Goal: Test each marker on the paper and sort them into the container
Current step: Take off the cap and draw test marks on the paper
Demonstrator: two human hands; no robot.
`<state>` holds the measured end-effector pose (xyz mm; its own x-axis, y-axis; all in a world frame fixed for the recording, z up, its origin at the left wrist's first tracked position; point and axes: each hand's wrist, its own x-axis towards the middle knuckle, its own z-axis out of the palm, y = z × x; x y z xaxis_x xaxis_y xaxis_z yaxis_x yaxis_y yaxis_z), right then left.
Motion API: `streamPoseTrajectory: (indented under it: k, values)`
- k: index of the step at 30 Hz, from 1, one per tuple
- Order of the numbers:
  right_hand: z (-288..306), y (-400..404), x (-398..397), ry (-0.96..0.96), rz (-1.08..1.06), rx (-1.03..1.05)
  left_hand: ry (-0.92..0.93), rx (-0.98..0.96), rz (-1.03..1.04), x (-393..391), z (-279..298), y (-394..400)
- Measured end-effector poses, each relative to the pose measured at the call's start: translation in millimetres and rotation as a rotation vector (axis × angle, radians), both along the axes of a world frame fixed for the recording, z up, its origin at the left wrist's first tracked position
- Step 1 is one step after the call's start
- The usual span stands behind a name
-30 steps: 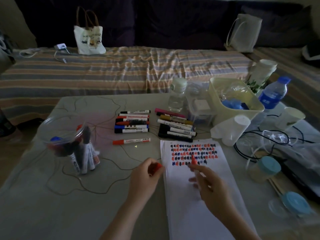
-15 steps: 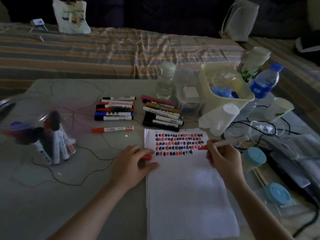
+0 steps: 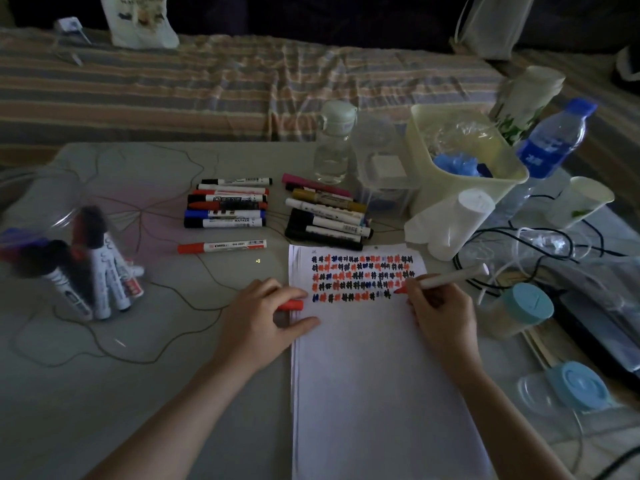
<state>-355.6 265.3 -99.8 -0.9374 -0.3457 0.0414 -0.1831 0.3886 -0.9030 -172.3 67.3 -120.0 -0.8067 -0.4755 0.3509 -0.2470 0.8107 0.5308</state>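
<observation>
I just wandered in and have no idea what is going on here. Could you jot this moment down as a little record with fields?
activity: testing a marker on paper
right hand: grips white-barrelled red-tipped marker, tip at the last row of marks
left hand: holds red marker cap, rests at the sheet's left edge
white paper sheet: rows of red, black and blue marks along its top
clear plastic container: holds markers, at the table's left
untested markers: lying in two groups behind the sheet
</observation>
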Motion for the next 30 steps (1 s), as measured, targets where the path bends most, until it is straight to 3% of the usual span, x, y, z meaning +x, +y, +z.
streamPoseTrajectory:
  k: [23,30]
  values:
    - [-6.6,-0.1,-0.8,0.101,-0.006,0.028,-0.012,0.022,0.000,0.7,-2.4,-1.7]
    - [-4.0,-1.1,0.8,0.041,0.023,-0.014,-0.026,0.020,0.002,0.1,0.0,0.4]
